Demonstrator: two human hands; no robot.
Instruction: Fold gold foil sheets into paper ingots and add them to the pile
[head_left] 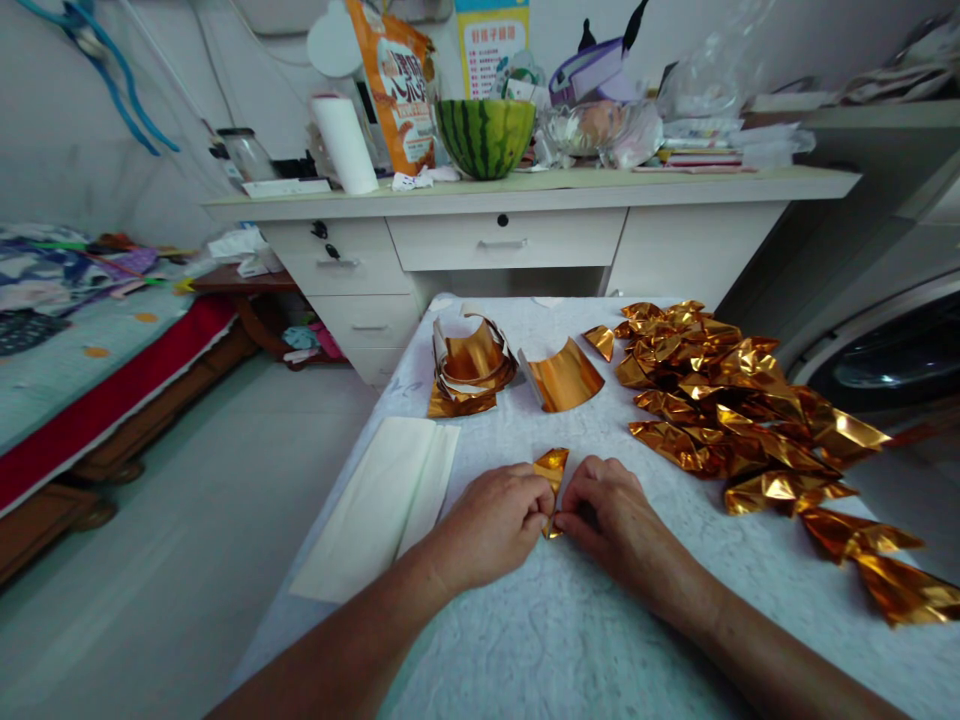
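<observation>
Between my two hands is a small piece of folded gold foil paper [553, 468], partly hidden by my fingers. My left hand [499, 520] pinches its left side. From the right, my right hand [611, 505] grips its lower edge between thumb and curled fingers. Beyond my hands lie a curved gold foil sheet [564, 378] and a stack of curled gold foil sheets [472, 365]. A spread of folded gold foil pieces [697, 390], pinched at their middles, covers the table's right side.
Folded pale paper [375, 505] lies at the left of the cloth-covered table [517, 650]. Behind stands a white desk [442, 205] bearing half a watermelon [486, 135], a paper roll [345, 142] and an orange bag [401, 95]. A bed [97, 350] is left, a washing machine [892, 260] right.
</observation>
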